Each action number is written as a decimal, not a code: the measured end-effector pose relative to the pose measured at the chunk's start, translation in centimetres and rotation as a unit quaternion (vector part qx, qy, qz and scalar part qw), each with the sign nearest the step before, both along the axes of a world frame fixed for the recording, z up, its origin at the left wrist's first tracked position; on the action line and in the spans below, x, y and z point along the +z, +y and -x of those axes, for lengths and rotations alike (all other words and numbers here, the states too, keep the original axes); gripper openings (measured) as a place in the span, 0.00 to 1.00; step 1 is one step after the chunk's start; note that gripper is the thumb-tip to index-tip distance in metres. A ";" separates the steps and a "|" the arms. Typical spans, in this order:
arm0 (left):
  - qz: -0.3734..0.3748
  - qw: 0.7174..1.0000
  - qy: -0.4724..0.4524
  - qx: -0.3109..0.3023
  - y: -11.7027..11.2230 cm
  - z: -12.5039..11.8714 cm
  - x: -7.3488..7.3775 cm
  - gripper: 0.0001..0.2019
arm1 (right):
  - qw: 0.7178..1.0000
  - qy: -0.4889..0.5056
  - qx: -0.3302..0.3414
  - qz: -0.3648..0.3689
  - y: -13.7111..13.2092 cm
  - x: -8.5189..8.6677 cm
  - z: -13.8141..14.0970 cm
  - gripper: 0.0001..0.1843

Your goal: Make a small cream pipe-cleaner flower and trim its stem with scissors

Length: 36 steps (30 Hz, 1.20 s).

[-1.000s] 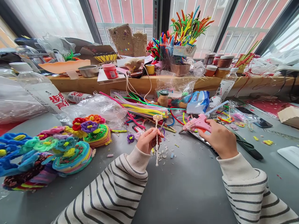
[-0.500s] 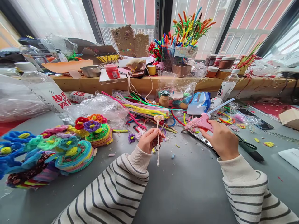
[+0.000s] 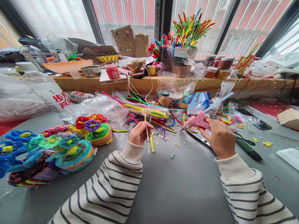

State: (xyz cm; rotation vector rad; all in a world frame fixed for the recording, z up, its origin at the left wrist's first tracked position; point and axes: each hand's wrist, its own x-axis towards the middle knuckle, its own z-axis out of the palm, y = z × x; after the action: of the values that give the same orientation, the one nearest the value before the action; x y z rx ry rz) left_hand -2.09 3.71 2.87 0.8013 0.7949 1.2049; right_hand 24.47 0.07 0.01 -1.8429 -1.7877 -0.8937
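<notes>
Cream flower pinched in L hand, pink glue gun gripped in R hand, gap btwn the two.
From my end: flower's small & pale, petals hard to make out, on a thin, knobbly cream stem that hangs past the fingers; it's up over mid table, in front of the pipe-cleaner bundle. Gun has a translucent stick out the back, nozzle aimed L & down. Lettering on its body, too small for me to read. Big bottle far L, tilted in view: red Chinese chars on white label. Bottle on R side: dark Chinese chars, can't read them all. L thumb & fingers tog. on the stem, forearm in from bottom L; R fingers wrapped round the handle, back of hand up. Can't tell re trigger.
</notes>
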 end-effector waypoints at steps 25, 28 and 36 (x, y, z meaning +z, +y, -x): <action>0.014 1.000 -0.004 -0.020 0.4 0.0 -0.4 0.08 | 0.568 0.763 0.182 0.249 -0.4 2.3 0.1 0.12; 0.012 1.000 -0.001 -0.021 0.3 0.0 -0.3 0.08 | 0.607 0.719 0.200 0.273 -0.6 2.4 -0.1 0.15; 0.012 1.000 0.004 -0.022 0.0 -0.2 0.1 0.08 | 0.558 0.757 0.191 0.280 -1.0 2.8 0.1 0.09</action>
State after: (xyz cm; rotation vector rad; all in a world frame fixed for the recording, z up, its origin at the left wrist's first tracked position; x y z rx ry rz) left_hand -1.85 3.73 2.96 0.8005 0.7920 1.1519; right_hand 24.38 -0.89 2.85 -1.3414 -1.0166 1.3242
